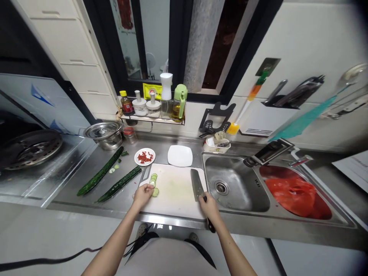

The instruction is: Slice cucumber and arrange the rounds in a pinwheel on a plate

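Observation:
My left hand (144, 194) is closed in a pinch at the left part of the white cutting board (175, 205). Its fingertips are at a short row of cucumber slices (154, 177); what is between them, if anything, is too small to make out. One round slice lies just beside the fingertips. My right hand (209, 206) grips the black handle of a kitchen knife (196, 184). The broad blade lies over the board's right side, pointing away from me. Two long cucumbers (120, 184) rest on the steel counter left of the board.
Behind the board are a small plate of red pieces (140, 152) and a square white plate (180, 156). A lidded steel pot (107, 140) stands at the back left. To the right is a sink (238, 184), with a red bag (293, 195) in the second basin.

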The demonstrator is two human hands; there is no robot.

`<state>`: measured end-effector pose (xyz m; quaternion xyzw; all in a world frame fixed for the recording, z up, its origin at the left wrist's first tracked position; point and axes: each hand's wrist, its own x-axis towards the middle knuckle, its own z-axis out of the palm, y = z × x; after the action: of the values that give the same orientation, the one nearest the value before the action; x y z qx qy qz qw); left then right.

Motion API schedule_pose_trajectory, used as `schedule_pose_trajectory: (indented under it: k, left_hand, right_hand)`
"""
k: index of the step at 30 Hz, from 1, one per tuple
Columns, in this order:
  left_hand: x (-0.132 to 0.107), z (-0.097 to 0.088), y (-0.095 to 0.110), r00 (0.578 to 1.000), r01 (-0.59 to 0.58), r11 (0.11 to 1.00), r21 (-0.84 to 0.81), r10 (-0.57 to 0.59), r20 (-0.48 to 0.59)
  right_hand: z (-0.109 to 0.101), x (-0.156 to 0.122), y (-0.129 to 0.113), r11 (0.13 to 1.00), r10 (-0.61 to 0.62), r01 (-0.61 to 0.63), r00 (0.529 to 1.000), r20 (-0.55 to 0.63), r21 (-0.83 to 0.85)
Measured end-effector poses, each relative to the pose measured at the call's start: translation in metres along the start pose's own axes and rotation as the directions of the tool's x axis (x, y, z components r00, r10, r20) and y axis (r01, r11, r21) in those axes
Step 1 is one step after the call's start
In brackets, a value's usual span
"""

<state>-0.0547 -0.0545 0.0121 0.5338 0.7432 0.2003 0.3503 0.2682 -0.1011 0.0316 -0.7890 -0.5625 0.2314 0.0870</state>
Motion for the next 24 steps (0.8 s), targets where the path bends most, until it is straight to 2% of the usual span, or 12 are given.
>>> schedule_pose_trajectory:
  k: [3,6,13,20,24]
  left_hand:
    - [-0.004,-0.009,-0.017,0.998,0.041,0.999,0.011,-0.041,0.042]
    - [-0.009,-0.014,-0.023,0.996,0.074,0.995,0.062,-0.077,0.043]
    - [-0.015,-0.017,-0.018,0.996,0.082,0.982,0.168,-0.086,0.016]
    - [-0.015,-0.014,-0.016,0.999,0.035,0.956,0.290,-0.034,-0.011]
    - [-0.015,-0.012,-0.018,0.999,0.006,0.955,0.297,0.004,-0.033]
  right_hand:
    - [0.002,0.007,0.002,0.999,0.036,-0.036,0.999,-0.011,0.018]
    - [0.003,0.011,0.004,0.998,0.060,-0.060,0.998,-0.008,0.032]
    - [0.001,0.007,0.003,0.994,0.106,-0.107,0.994,-0.035,-0.024]
    - [-0.003,0.003,0.001,0.984,0.135,-0.138,0.990,-0.027,-0.111]
    - [-0.006,0.001,-0.002,0.977,0.142,-0.145,0.989,-0.031,-0.155]
